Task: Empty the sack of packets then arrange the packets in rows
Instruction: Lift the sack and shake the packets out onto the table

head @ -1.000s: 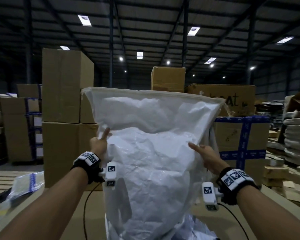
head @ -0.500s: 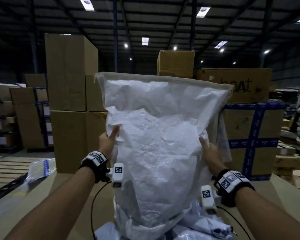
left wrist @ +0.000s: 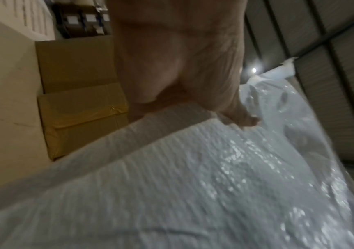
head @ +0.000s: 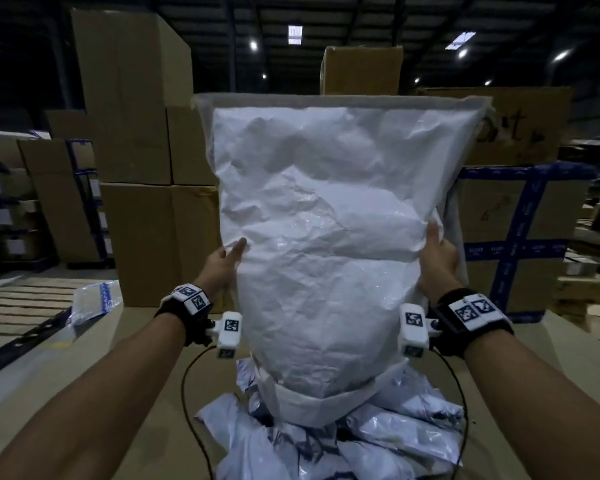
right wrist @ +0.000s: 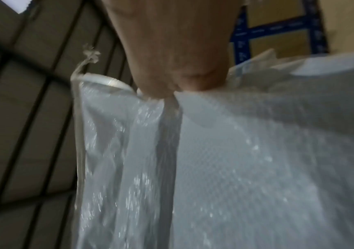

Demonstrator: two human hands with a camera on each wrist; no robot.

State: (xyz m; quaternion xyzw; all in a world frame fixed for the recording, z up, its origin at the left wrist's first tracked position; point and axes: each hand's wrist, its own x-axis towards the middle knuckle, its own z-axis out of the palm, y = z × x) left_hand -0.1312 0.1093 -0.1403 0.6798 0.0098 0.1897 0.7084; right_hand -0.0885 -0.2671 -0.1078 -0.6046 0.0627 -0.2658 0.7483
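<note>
A large white woven sack [head: 326, 216] hangs upside down in front of me, its stitched bottom seam at the top and its open mouth down over the table. My left hand [head: 224, 263] pinches its left edge, thumb on the front [left wrist: 246, 119]. My right hand [head: 437, 252] grips the right edge, the fabric bunched in its fingers [right wrist: 172, 84]. Several grey-white plastic packets [head: 378, 431] lie in a heap under the sack's mouth. What is left inside the sack is hidden.
The brown table [head: 84, 368] spreads below, with a clear blue-printed bag [head: 96, 301] at its far left. Stacked cardboard boxes [head: 136, 168] stand behind the table, and a blue-taped box [head: 520, 237] at the right. Black cables [head: 187, 393] hang from my wrists.
The sack has been lifted higher and more packets have spilled out beneath it. Both hands have slid further apart along its edges as my view tilted downward.
</note>
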